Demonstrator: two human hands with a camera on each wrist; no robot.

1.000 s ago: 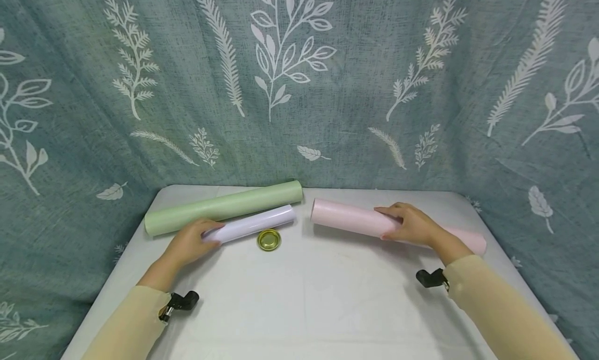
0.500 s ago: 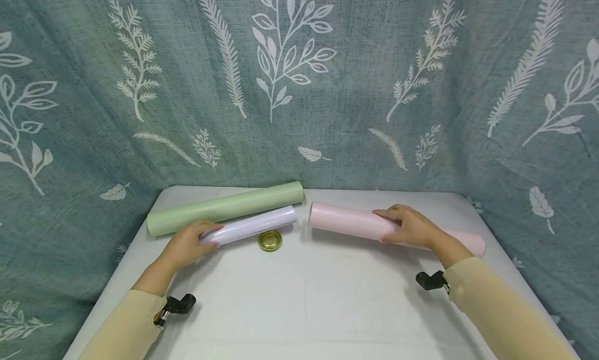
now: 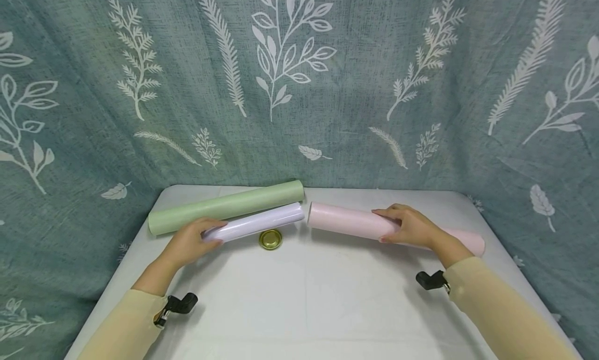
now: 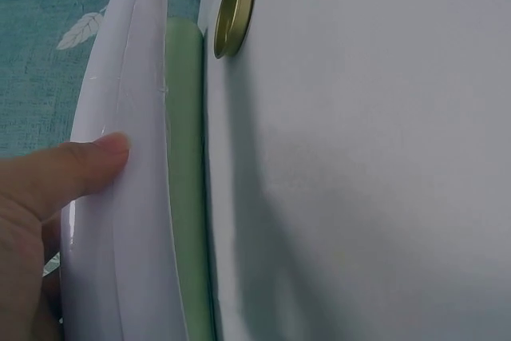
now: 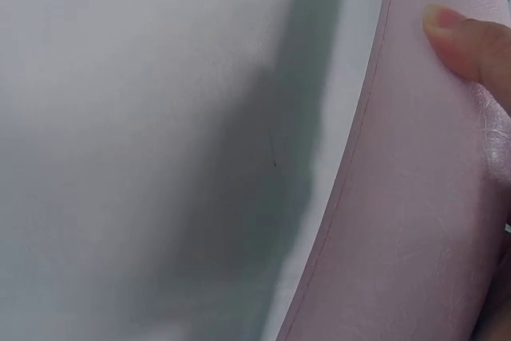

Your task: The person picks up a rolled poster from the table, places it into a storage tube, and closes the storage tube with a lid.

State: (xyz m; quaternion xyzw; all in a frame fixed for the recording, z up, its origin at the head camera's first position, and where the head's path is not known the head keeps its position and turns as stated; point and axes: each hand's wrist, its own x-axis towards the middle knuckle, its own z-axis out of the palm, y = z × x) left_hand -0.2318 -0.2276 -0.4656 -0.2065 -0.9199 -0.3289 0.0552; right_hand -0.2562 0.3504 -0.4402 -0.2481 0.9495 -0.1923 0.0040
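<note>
My left hand [image 3: 189, 244] grips a pale lavender roll [image 3: 262, 222] near its left end, thumb on the near side. In the left wrist view the thumb presses on the glossy lavender roll [image 4: 132, 221], which casts a shadow on the table. My right hand [image 3: 409, 227] holds a longer pink roll [image 3: 343, 218] around its middle. The right wrist view has that pink roll [image 5: 407, 165] with a stitch-like line along its edge and the thumb on top. The facing ends of the two rolls are close together, a small gap apart.
Behind the lavender roll lies a thick green roll [image 3: 234, 200]. A small round gold lid [image 3: 270, 239] rests on the white table [image 3: 299, 297], just in front of the lavender roll. A teal leaf-print curtain [image 3: 355, 89] hangs behind the table's back edge.
The lavender roll has shifted slightly to the right, and its right end has risen a little. The pink roll's left end has dipped and moved slightly left. Both hands keep their hold.
</note>
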